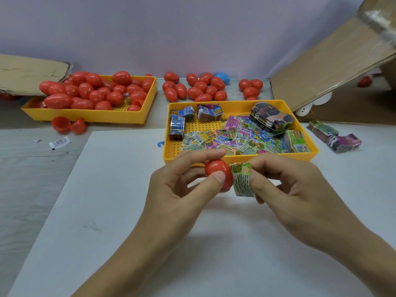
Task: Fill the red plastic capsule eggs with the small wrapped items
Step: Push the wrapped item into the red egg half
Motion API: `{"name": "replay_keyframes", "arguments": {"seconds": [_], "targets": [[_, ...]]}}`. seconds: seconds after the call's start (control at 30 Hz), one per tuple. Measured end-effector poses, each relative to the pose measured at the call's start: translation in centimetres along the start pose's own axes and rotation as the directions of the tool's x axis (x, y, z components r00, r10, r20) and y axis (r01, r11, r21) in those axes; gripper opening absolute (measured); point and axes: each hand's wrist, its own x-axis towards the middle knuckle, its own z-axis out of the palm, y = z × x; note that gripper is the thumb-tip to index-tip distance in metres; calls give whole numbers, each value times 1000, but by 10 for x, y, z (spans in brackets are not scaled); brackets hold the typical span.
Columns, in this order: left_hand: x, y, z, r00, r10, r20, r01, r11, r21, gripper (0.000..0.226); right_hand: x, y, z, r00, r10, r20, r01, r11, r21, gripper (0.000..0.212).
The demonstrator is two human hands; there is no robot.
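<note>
Both forearms reach in from the near edge, angled inward, hands meeting above a white sheet (107, 211) on the counter (32, 168).

Left hand (177, 187): grip clamped on a red capsule half (218, 173), thumb pad pressed on its near face, index finger laid straight along the top, other fingers curled behind. The half's open side faces right.

Right hand (287, 187): grip pinched on a green wrapped item (242, 181), thumb in front, fingers behind it. The packet stands roughly upright and is bent; its left edge touches the capsule half's rim. Whether any of it is inside the half cannot be told.

Just beyond the hands, a yellow tray (240, 103) holds loose wrapped packets (231, 140) and banded bundles (177, 127). A second yellow tray (147, 103) at far left is heaped with closed red eggs (85, 91); two open red halves (68, 125) lie in front of it. More red eggs (197, 88) lie loose along the wall, one blue egg (222, 77) among them. Two bundles (334, 136) lie on the counter right of the near tray. Cardboard (332, 67) leans at far right.
</note>
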Motion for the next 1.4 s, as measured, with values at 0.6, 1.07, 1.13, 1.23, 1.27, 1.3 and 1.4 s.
{"name": "replay_keyframes", "arguments": {"seconds": [0.6,1.07,1.13,1.23,1.27,1.3,1.4], "targets": [[-3,0,2,999,8,53,-3,995,-104,20,0,-6,-2,987,-33,-158,31,999,-11,6],[0,1,-2,993,-76,91,91,979,-181,21,0,-3,-4,992,-28,-125,18,997,-81,12],[0,1,-2,987,-115,111,137,966,-217,22,0,-3,-3,993,-25,-118,16,997,-76,17],[0,1,-3,978,-172,116,197,946,-258,22,1,-3,-3,994,-31,-104,21,995,-96,21],[0,1,-3,976,-179,122,206,942,-265,22,1,-2,-3,994,-32,-101,21,994,-111,22],[0,1,-3,975,-180,129,209,940,-271,21,1,-2,-3,994,-36,-100,24,993,-120,21],[0,2,-2,974,-170,149,207,935,-290,19,1,-3,-1,993,-58,-101,45,991,-125,14]]}}
